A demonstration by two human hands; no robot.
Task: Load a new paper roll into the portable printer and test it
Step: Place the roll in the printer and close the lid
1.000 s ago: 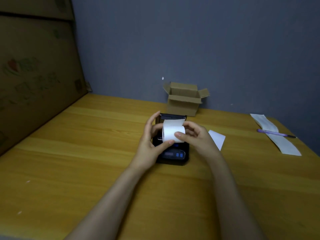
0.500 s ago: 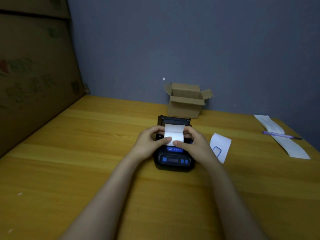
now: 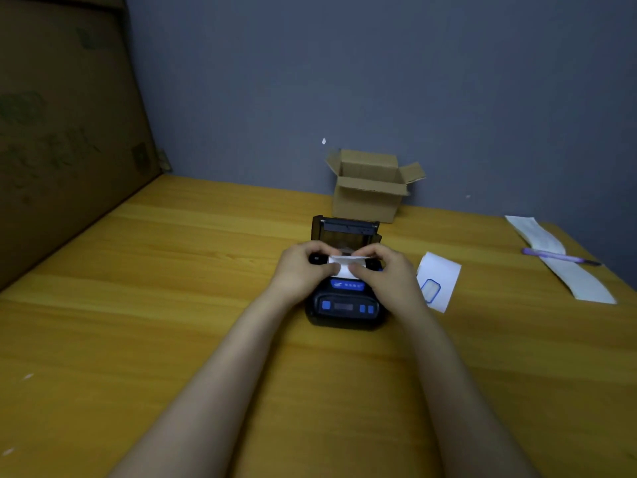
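Observation:
A small black portable printer [image 3: 345,307] with blue buttons sits in the middle of the wooden table, its lid [image 3: 345,232] standing open at the back. A white paper roll [image 3: 345,263] lies low in the printer's open bay, mostly hidden by my fingers. My left hand [image 3: 303,270] grips the roll's left end. My right hand [image 3: 387,274] grips its right end, thumb on the loose paper edge.
An open cardboard box [image 3: 370,188] stands behind the printer by the grey wall. A white label slip [image 3: 439,281] lies right of the printer. Further right are a long paper strip [image 3: 558,260] and a purple pen [image 3: 558,257]. A big cardboard sheet [image 3: 65,132] leans at left.
Both hands lowered the paper roll from above the printer down into its open bay. The printer's lid and front panel now show more.

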